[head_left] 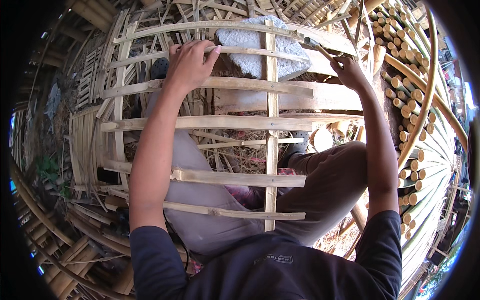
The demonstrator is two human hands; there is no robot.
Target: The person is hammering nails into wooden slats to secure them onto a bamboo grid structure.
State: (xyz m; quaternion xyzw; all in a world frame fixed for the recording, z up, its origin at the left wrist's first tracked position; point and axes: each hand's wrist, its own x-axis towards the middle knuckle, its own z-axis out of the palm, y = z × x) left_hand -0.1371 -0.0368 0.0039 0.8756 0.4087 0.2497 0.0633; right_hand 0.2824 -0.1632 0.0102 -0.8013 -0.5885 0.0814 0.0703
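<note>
Firmly, the left hand (pixel 191 66) grips a thin, pale bamboo slat (pixel 245 50), and the right hand (pixel 351 74) a wood-handled, dark-headed hammer (pixel 323 50).
The slat is second from the far end of a flat, ladder-like pale bamboo lattice (pixel 271 106), with a rough, light-grey stone block (pixel 240 38) beneath; the hammer's head is close to the farthest slat's right end. Nearer, the lattice spreads above grey-brown trousers (pixel 195 200); at right, round, cut bamboo poles (pixel 416 155) lie stacked.
</note>
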